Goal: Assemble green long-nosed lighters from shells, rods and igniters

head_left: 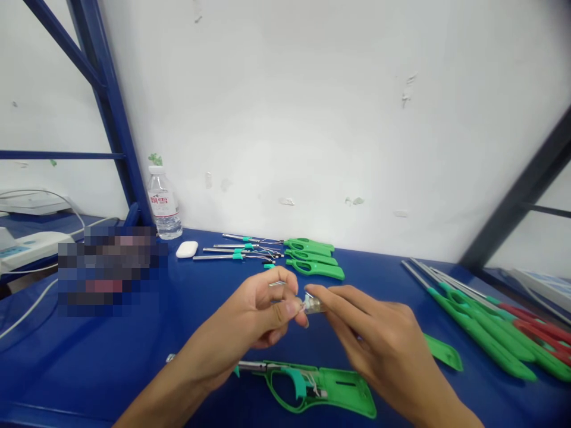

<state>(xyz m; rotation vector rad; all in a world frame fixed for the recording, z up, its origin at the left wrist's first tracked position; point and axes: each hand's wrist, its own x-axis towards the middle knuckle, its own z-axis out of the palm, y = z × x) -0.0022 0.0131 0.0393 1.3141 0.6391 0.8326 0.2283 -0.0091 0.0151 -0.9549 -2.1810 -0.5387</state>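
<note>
My left hand (261, 312) and my right hand (379, 339) meet above the blue table (134, 356), both pinching a small clear part with a metal tip (311, 304) between thumb and fingers. Right under my hands lies an opened green lighter body (325, 389) with a teal trigger and a metal tube sticking out to the left. A loose green cover piece (442, 352) rests to the right of my right hand.
Three green long-nosed lighters (307, 257) lie side by side further back. A pile of green and red lighters (491, 324) sits at the right. A water bottle (163, 202), a small white case (187, 249) and a blue rack frame (107, 101) stand at the left.
</note>
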